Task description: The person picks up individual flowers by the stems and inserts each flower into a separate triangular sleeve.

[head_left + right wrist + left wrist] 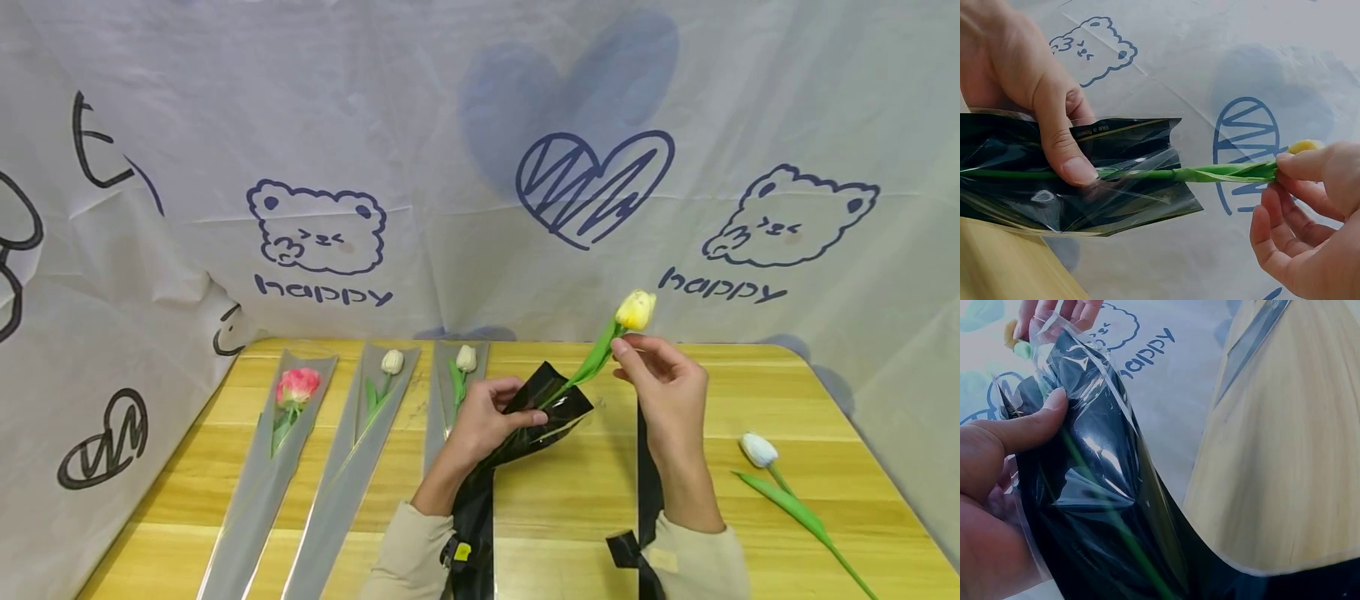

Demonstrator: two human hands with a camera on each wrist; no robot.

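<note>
A yellow tulip [635,311] with a green leaf and stem leans up to the right, its lower stem inside a black flower sleeve [551,417] with a clear front. My left hand [487,421] grips the sleeve near its mouth, thumb across the clear film. With thumb and forefinger, my right hand [667,392] pinches the tulip just under its bloom. In the right wrist view the green stem [1222,172] runs from those fingertips into the sleeve. Through the film in the left wrist view, the stem shows as a faint green line.
On the left of the wooden table [570,517] lie a pink flower [297,386] and two white tulips, each in a grey sleeve [262,500]. A loose white tulip [759,450] lies at the right. Behind the table hangs a printed white cloth [450,250].
</note>
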